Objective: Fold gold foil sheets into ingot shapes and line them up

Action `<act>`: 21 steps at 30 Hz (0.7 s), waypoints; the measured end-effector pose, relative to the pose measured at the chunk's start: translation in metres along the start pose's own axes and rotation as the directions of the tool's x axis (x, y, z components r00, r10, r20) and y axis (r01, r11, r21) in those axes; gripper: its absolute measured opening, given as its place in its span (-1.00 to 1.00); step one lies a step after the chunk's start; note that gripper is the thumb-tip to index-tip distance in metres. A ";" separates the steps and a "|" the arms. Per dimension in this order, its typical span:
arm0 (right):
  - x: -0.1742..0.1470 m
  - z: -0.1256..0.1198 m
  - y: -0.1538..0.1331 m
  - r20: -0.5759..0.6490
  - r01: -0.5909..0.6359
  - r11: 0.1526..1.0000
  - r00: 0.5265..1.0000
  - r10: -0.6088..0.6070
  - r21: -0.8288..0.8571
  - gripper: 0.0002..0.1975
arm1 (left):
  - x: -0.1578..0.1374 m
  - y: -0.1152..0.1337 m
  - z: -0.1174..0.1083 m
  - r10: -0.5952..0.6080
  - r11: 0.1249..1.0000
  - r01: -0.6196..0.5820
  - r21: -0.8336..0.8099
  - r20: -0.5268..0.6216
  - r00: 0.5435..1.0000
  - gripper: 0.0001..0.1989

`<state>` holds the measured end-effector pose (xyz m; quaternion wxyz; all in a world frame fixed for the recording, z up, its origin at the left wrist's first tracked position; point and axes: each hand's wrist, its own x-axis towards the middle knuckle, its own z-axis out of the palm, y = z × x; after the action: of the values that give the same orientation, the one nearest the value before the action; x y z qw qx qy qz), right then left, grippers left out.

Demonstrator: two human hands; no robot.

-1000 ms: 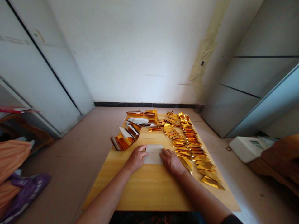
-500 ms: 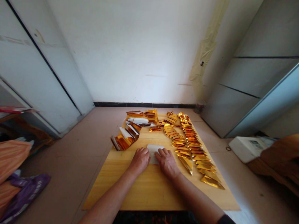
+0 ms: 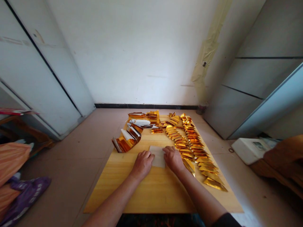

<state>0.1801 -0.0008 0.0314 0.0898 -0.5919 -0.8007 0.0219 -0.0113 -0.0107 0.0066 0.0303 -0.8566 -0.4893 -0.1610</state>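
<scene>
A pale sheet of paper (image 3: 158, 156) lies flat on the wooden board in front of me, between my hands. At its left edge, my left hand (image 3: 142, 164) has its fingers curled, with the thumb resting on the sheet. My right hand (image 3: 173, 157) is closed at the right edge, its fingers bent together over the paper's upper right corner. The fingertips on that side are partly hidden. Just beyond my right hand runs a row of folded gold foil papers (image 3: 178, 138), partly covered by it.
A second row of folded gold papers (image 3: 197, 148) lines the right side of the wooden board (image 3: 146, 195). Stacks of gold and white sheets (image 3: 129, 138) lie at the back left, near a white bundle (image 3: 140, 122). A white box (image 3: 248, 150) stands on the floor to the right.
My right hand has slid right across the paper to its right edge, uncovering more of the sheet. My left hand has barely moved.
</scene>
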 end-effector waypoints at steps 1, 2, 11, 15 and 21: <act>0.005 -0.002 -0.001 0.004 -0.020 0.999 1.000 0.020 0.026 -0.71 | 0.000 0.000 0.000 -0.003 1.000 0.003 0.005 0.006 1.000 -0.79; 0.011 -0.003 -0.002 0.027 -0.042 0.998 0.999 0.041 0.041 -0.66 | 0.000 0.001 -0.001 -0.010 1.000 0.009 0.010 0.010 1.000 -0.78; 0.045 -0.008 -0.016 0.220 -0.169 0.985 0.963 0.155 0.044 -0.68 | -0.002 0.003 -0.004 -0.053 0.999 0.054 -0.011 0.045 0.998 -0.75; 0.054 -0.009 -0.014 0.236 -0.181 0.982 0.958 0.163 0.058 -0.64 | -0.003 0.002 -0.004 -0.052 0.999 0.053 -0.012 0.061 0.997 -0.69; 0.047 -0.005 -0.014 0.137 -0.053 0.997 0.990 0.044 0.061 -0.73 | -0.001 0.004 -0.005 -0.073 0.997 0.074 -0.019 0.045 0.996 -0.69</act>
<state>0.1543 0.0398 0.0440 0.0534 -0.6050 -0.7893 0.0900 -0.0096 -0.0152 0.0114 0.0046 -0.8417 -0.5193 -0.1481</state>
